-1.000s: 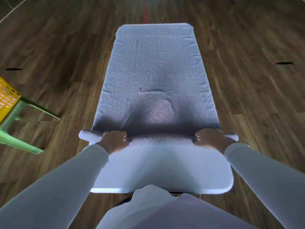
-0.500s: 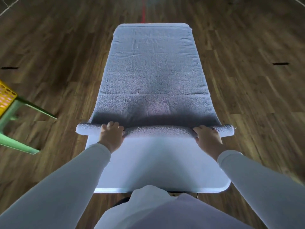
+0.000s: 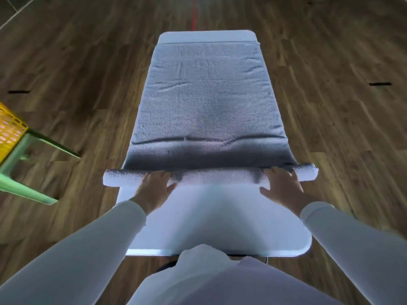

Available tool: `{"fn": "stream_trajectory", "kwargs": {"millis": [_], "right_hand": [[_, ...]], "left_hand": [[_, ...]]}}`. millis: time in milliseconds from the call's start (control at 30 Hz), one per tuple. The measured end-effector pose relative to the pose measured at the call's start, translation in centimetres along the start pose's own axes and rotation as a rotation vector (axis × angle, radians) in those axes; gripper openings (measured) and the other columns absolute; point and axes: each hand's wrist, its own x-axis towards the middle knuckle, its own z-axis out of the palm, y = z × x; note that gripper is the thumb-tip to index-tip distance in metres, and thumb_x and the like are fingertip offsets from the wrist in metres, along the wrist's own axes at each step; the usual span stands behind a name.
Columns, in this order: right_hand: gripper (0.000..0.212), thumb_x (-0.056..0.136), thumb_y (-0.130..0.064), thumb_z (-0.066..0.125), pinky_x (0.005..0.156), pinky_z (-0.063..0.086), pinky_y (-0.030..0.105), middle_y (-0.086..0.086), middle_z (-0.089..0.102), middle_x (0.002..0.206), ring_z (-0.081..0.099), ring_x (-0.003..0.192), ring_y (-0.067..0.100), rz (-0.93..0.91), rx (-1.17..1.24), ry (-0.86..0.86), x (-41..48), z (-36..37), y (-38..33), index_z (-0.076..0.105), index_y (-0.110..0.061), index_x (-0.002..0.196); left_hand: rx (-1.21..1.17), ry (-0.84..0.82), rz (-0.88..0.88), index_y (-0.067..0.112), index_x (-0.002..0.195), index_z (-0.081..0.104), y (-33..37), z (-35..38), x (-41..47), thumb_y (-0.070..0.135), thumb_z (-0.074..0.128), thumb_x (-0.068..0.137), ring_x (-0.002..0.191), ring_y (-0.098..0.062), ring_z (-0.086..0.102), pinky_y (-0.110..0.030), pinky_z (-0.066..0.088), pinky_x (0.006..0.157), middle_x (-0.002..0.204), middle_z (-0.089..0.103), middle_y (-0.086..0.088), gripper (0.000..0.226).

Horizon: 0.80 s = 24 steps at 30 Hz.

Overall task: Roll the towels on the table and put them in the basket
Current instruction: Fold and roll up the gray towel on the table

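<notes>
A grey-blue towel (image 3: 207,100) lies lengthwise on a narrow white table (image 3: 218,219). Its near end is wound into a roll (image 3: 211,176) that spans the table's width and sticks out past both side edges. My left hand (image 3: 155,187) lies on the roll's left part with the fingers stretched forward over it. My right hand (image 3: 280,183) presses flat on the roll's right part, thumb spread toward the table. At the far left edge stands a yellow perforated basket (image 3: 10,133); only a corner of it shows.
The basket sits on a green stool (image 3: 24,168) left of the table. Wooden floor surrounds the table on all sides, with a red line (image 3: 194,14) beyond the far end. A strip of bare table shows beyond the towel's far edge.
The roll has grown thicker and moved away from me along the table. Both hands went forward with it, their fingers now straighter. The towel's far edge has drawn back from the table end.
</notes>
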Motion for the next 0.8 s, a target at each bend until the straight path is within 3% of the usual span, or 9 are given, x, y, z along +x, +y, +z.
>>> {"fn": "stream_trajectory", "kwargs": {"millis": [67,133,233,333,433,500,600,667,800], "right_hand": [[0.045,0.087,-0.041,0.058,0.093,0.043,0.044,-0.003,0.058,0.119,0.056,0.111,0.021,0.022,-0.069,0.037,0.1,-0.2,-0.1,0.050,-0.024,0.128],[0.028,0.090,-0.035,0.053,0.083,0.039,0.039,-0.005,0.062,0.112,0.059,0.104,0.021,0.037,-0.100,0.031,0.6,-1.1,-0.3,0.054,-0.026,0.117],[0.011,0.089,-0.038,0.047,0.093,0.038,0.046,-0.006,0.061,0.107,0.057,0.109,0.024,-0.021,-0.067,-0.221,1.4,-3.1,-0.3,0.048,-0.029,0.094],[0.013,0.086,-0.042,0.047,0.100,0.038,0.047,-0.006,0.060,0.114,0.055,0.115,0.023,-0.052,-0.092,-0.443,1.5,-4.3,0.3,0.049,-0.031,0.092],[0.025,0.090,-0.038,0.046,0.100,0.039,0.045,-0.007,0.064,0.119,0.057,0.114,0.022,0.036,-0.026,-0.042,1.6,-3.6,1.2,0.060,-0.034,0.110],[0.035,0.095,-0.043,0.043,0.097,0.042,0.040,-0.004,0.063,0.125,0.056,0.117,0.023,0.064,0.149,0.157,1.6,-2.6,1.3,0.060,-0.030,0.123],[0.055,0.089,-0.056,0.052,0.105,0.038,0.045,-0.002,0.056,0.132,0.051,0.124,0.021,-0.074,0.062,0.012,1.0,-1.0,1.1,0.050,-0.023,0.133],[0.062,0.086,-0.051,0.061,0.107,0.035,0.050,-0.004,0.051,0.136,0.047,0.128,0.020,-0.064,-0.007,-0.032,0.7,-0.7,0.8,0.043,-0.023,0.138],[0.026,0.093,-0.034,0.052,0.094,0.039,0.045,-0.006,0.060,0.119,0.052,0.115,0.021,-0.008,-0.082,0.058,1.4,-1.7,-0.1,0.054,-0.028,0.119]], "left_hand": [[0.101,-0.072,0.014,0.008,0.137,0.047,-0.2,0.7,-0.2,0.031,0.057,0.093,0.124,-0.031,0.049,-0.045,0.035,0.109,0.134,0.053,-0.011,0.050],[0.125,-0.052,-0.015,0.009,0.133,0.049,-0.1,0.3,0.0,0.018,0.054,0.092,0.119,-0.030,0.052,-0.041,0.038,0.104,0.129,0.057,-0.010,0.042],[0.193,-0.207,-0.033,0.012,0.119,0.055,0.4,-1.0,1.0,0.029,0.047,0.095,0.111,-0.029,0.058,-0.037,0.045,0.090,0.119,0.063,-0.008,0.031],[0.178,-0.419,-0.036,0.017,0.125,0.054,0.4,-2.6,1.6,0.043,0.048,0.093,0.116,-0.028,0.057,-0.036,0.047,0.093,0.125,0.061,-0.006,0.042],[0.222,-0.023,-0.056,0.021,0.132,0.048,-0.4,-2.8,0.9,0.043,0.053,0.093,0.113,-0.027,0.056,-0.041,0.049,0.087,0.124,0.059,-0.005,0.045],[0.054,0.077,-0.069,0.017,0.133,0.049,-0.7,-2.1,0.4,0.041,0.051,0.095,0.115,-0.028,0.055,-0.043,0.049,0.092,0.126,0.058,-0.007,0.045],[0.108,-0.085,-0.026,0.014,0.139,0.043,-0.9,-0.6,-0.1,0.052,0.053,0.092,0.126,-0.028,0.047,-0.042,0.038,0.105,0.136,0.052,-0.007,0.062],[0.224,-0.123,-0.057,0.015,0.140,0.040,-0.7,-0.5,-0.2,0.048,0.056,0.091,0.126,-0.027,0.046,-0.041,0.039,0.102,0.137,0.049,-0.005,0.061],[0.376,-0.138,-0.125,0.017,0.127,0.051,0.3,-1.6,0.4,0.042,0.046,0.096,0.119,-0.024,0.047,-0.040,0.042,0.094,0.126,0.055,-0.003,0.041]]}}
